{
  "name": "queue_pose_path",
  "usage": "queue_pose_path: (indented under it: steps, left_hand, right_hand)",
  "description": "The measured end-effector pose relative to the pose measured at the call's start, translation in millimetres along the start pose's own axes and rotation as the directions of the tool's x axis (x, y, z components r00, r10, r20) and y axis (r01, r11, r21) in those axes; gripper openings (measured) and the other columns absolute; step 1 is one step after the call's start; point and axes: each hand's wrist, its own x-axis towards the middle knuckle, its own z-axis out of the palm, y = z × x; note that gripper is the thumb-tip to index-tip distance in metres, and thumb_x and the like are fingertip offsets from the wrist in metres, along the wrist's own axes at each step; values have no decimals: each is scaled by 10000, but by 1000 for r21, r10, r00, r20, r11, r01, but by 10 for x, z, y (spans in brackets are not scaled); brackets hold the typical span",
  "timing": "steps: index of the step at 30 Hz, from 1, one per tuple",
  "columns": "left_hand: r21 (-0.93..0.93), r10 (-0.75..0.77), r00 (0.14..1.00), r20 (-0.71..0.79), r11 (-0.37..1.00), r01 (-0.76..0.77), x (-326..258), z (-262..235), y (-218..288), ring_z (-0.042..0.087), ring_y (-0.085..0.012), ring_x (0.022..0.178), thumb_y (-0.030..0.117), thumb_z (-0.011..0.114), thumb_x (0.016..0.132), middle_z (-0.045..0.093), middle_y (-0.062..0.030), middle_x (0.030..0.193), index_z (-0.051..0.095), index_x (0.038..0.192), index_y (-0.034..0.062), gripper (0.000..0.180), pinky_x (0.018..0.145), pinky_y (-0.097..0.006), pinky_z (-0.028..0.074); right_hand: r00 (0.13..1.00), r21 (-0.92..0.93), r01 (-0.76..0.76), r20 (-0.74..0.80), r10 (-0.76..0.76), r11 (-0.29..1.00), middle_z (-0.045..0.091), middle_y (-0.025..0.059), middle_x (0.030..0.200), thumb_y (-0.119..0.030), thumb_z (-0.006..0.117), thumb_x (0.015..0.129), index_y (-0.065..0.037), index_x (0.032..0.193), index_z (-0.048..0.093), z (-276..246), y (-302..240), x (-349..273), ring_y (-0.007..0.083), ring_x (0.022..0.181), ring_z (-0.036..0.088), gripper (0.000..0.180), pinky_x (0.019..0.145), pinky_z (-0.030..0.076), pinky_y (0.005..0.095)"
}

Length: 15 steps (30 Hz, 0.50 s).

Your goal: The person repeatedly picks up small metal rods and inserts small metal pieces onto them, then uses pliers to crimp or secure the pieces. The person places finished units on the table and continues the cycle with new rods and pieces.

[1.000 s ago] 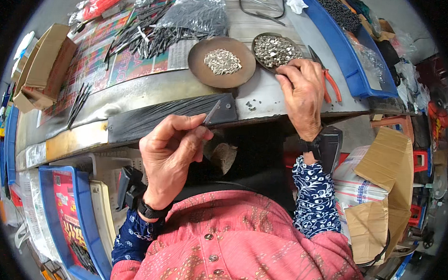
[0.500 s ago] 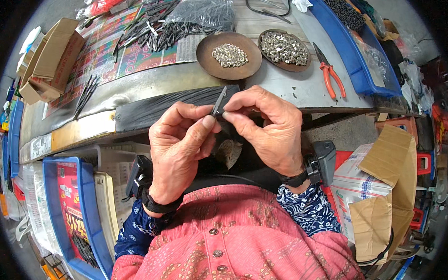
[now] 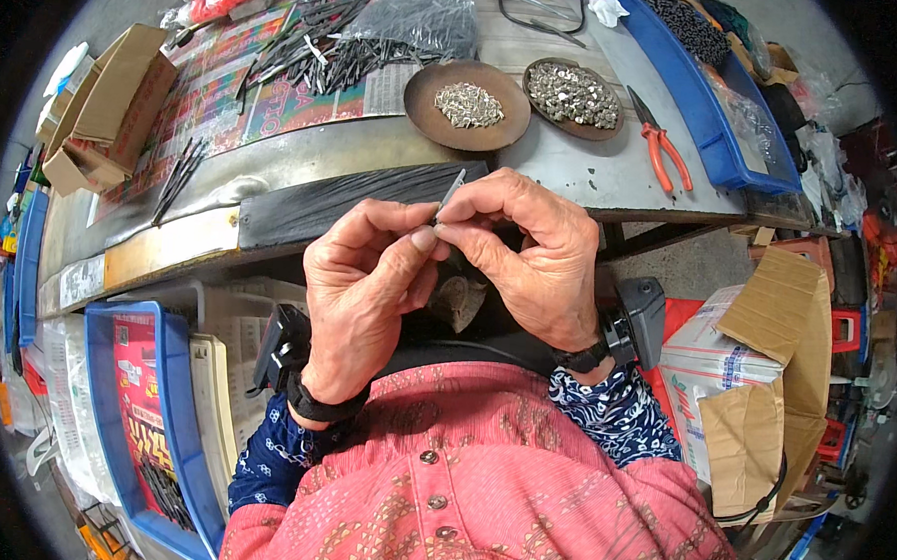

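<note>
Pinching a thin dark strip (image 3: 450, 192) between fingertips, the left hand (image 3: 368, 287) and right hand (image 3: 529, 259) meet just above the bench edge (image 3: 371, 212). Judging by the two dishes (image 3: 466, 106) of small metal bits and the piled strips (image 3: 348, 50), much work remains.

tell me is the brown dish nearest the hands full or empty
Neither: the brown dish holds only a small heap of metal bits at its middle; bare brown shows all round.

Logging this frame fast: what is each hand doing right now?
Left hand: closed, pinching the thin dark strip.
Right hand: closed, fingertips pinching the same strip.
</note>
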Motion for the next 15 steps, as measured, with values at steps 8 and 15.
queue_pose_path:
  steps: [8, 15]
  left_hand:
    - [-14, -29, 1000, -10, 999, 29, -28, -38, -7, 476, -56, 545, -19, 599, 907, 658, -79, 804, 632, 1035, -26, 132, 467, -184, 351]
    - [375, 65, 997, 45, 924, -77, -51, -86, 123, 489, -23, 611, -36, 595, 903, 632, -25, 790, 634, 999, -31, 104, 528, -165, 387]
  right_hand:
    - [994, 138, -84, -62, 94, 987, 627, 45, 847, 52, 690, 821, 15, 964, 595, 98, 15, -44, 99, 750, 625, 176, 680, 513, 225]
    - [995, -307, 100, 8, -102, 946, 620, 17, 819, -36, 806, 718, -24, 933, 605, -69, -53, 43, 78, 727, 608, 294, 647, 517, 223]
